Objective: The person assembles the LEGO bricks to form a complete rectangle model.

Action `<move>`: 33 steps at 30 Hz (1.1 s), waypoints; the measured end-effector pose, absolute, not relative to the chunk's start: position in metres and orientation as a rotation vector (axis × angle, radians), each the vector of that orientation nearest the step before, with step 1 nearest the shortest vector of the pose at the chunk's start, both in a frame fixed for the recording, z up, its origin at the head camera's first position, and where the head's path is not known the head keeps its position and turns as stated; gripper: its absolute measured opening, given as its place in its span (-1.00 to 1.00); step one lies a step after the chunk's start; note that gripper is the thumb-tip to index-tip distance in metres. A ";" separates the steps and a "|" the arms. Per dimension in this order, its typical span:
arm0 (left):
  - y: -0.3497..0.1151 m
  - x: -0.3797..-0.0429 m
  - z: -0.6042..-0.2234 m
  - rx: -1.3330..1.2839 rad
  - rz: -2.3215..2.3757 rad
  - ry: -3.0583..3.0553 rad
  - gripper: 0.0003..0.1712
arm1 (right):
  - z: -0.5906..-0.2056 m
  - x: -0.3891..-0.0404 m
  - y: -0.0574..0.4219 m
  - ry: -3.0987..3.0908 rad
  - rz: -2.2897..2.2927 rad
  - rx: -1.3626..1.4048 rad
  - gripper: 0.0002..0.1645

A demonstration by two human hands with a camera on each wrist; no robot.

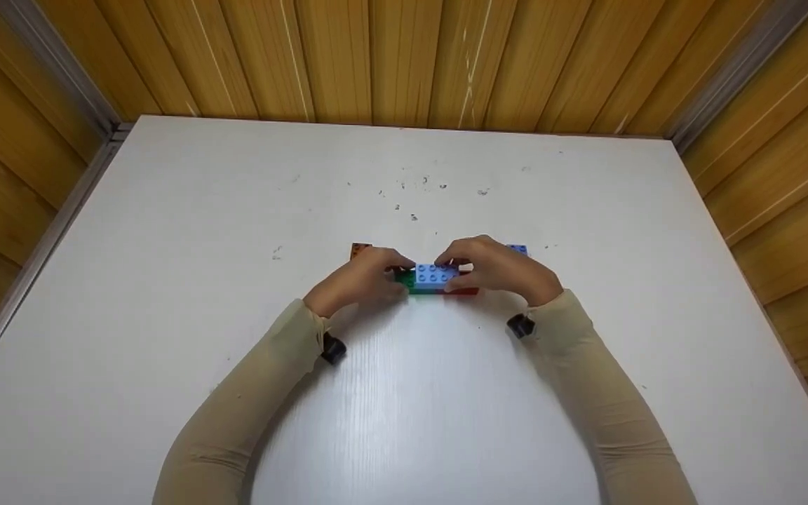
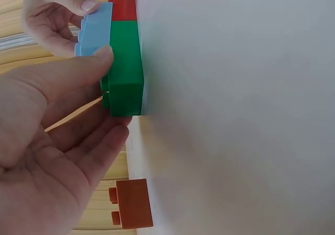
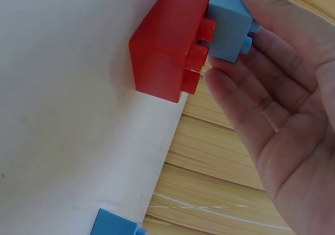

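Note:
A light blue building brick [image 1: 431, 278] sits across the tops of a green brick [image 2: 126, 62] and a red brick [image 3: 165, 46], which lie end to end on the white table. My right hand [image 1: 506, 270] pinches the light blue brick, thumb on the near side and fingers behind it. With thumb and fingers, my left hand [image 1: 362, 282] grips the green brick. In the left wrist view its thumb tip lies at the seam between green and light blue. Studs of the red brick stick out beside the light blue one in the right wrist view.
An orange-brown brick [image 1: 360, 250] stands behind my left hand, and a darker blue brick [image 1: 519, 248] is partly hidden behind my right. Small dark marks dot the table [image 1: 236, 175] farther back. Wood-patterned panels [image 1: 404, 63] rise beyond its far edge.

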State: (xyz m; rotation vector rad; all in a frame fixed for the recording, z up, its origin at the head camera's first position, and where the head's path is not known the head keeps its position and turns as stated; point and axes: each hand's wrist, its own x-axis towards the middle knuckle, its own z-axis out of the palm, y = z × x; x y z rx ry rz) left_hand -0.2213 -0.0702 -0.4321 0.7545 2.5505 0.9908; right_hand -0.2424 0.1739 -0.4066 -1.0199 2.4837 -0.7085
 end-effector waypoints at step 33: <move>-0.107 -0.232 -0.427 0.734 1.041 2.722 -0.43 | -0.408 -0.244 0.173 2.494 -0.705 -1.040 -0.56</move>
